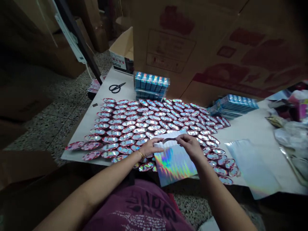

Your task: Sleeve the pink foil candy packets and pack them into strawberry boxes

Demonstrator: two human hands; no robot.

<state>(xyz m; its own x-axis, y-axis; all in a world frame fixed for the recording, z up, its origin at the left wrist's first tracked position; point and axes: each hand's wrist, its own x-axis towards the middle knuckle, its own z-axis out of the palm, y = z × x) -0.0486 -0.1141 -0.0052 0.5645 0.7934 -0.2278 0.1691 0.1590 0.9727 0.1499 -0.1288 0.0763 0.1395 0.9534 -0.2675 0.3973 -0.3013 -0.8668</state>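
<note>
My right hand (190, 146) pinches the right end of a thin, curved dark strip (169, 139). The strip's left end lies by the index fingertip of my left hand (149, 148), whose thumb and index finger are spread apart. I cannot tell whether that fingertip touches it. Below both hands is a shiny holographic sheet (174, 165), overlapping rows of oval pieces (128, 129) with red patterned rims and mirror-like centres. Three ovals at the near left corner show pink faces instead.
A white-topped table (91, 116) bears everything. Black scissors (116, 88) lie at the back left. Packs of blue boxes (151, 84) stand behind the ovals. Another holographic sheet (252, 168) lies on the right, near clear plastic bags (291, 141). A large cardboard box (211, 41) walls off the back.
</note>
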